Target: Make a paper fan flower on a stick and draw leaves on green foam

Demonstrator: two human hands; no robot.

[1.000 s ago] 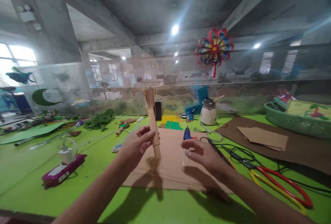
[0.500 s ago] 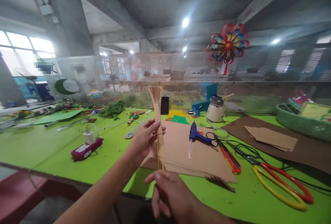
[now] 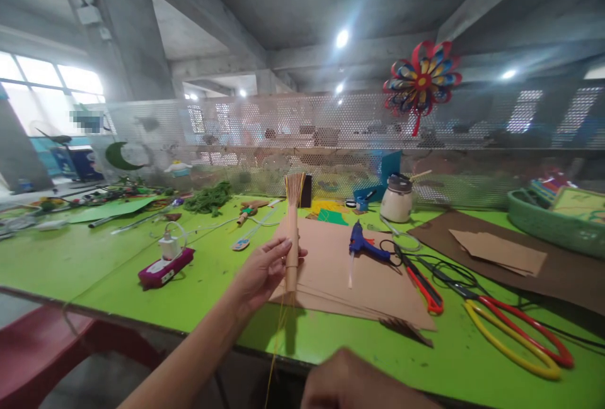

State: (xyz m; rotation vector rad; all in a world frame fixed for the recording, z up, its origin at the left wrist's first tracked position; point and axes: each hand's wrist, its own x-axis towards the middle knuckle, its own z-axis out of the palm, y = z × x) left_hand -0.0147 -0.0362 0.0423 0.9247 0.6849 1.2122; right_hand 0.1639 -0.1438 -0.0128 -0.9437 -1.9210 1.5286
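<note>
My left hand [image 3: 263,269] grips a small upright brush-like bundle [image 3: 292,226]: a tan paper-wrapped handle with thin fibres fanned out at its top. Thin yellow strands [image 3: 278,333] hang from its lower end towards the table edge. My right hand [image 3: 359,387] sits low at the bottom of the view, below the table edge; only its back shows and its fingers are hidden. A stack of brown card sheets [image 3: 340,276] lies just behind the bundle, with a blue glue gun [image 3: 362,246] lying on it.
The green table [image 3: 94,264] carries a magenta box with a white charger [image 3: 165,265], orange-handled cutters [image 3: 423,286], red and yellow loops [image 3: 520,339], black cable, a white jar [image 3: 396,201], a green basket [image 3: 553,220] and brown sheets [image 3: 501,251]. A mesh screen with a paper pinwheel [image 3: 420,81] stands behind.
My right hand left the glue gun, came down to the yellow strands and then dropped lower, out of clear sight. The bundle in my left hand shifted slightly right and stands more upright.
</note>
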